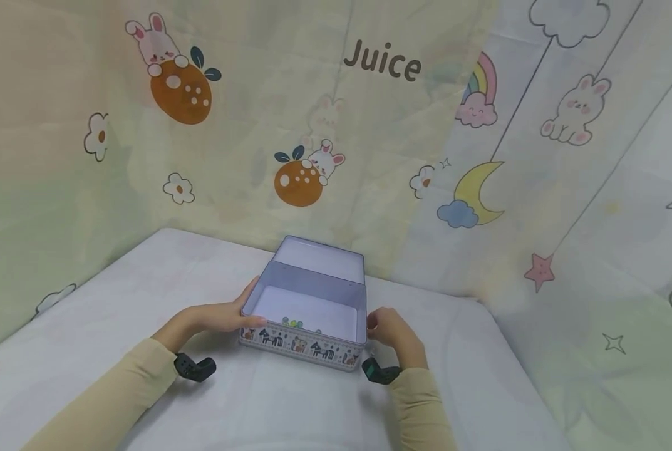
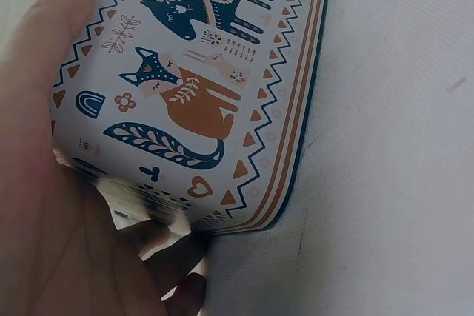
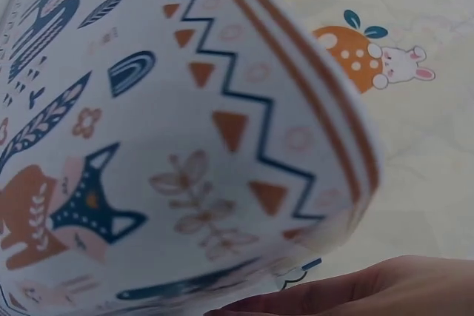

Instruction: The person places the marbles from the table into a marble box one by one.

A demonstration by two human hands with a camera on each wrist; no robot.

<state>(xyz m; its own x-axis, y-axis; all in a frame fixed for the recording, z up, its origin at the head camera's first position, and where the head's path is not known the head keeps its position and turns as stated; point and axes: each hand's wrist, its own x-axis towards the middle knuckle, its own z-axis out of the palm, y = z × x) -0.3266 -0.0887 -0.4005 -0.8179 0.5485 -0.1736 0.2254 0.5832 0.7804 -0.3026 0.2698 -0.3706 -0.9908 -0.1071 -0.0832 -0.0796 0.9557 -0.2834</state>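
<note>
A rectangular tin box [image 1: 334, 357], printed with foxes and horses, rests on the white tabletop with its lid [image 1: 320, 258] tipped back. Small green and yellow pieces [image 1: 294, 324] lie inside along the front wall, partly hidden by it. My left hand [image 1: 220, 316] grips the box's left end, thumb at the front rim and fingers down the side; the left wrist view shows these fingers [image 2: 174, 260] bent round the corner. Against the right end is my right hand [image 1: 394, 329], its fingers bent in the head view. In the right wrist view the box [image 3: 178, 101] hides most of its fingertips.
A white-covered table [image 1: 290, 407] spreads around the box. Behind it hangs a cloth backdrop [image 1: 245, 163] with rabbits, oranges and flowers, close to the lid. Each wrist carries a black device, one at the left wrist [image 1: 195, 368] and one at the right wrist [image 1: 381, 372].
</note>
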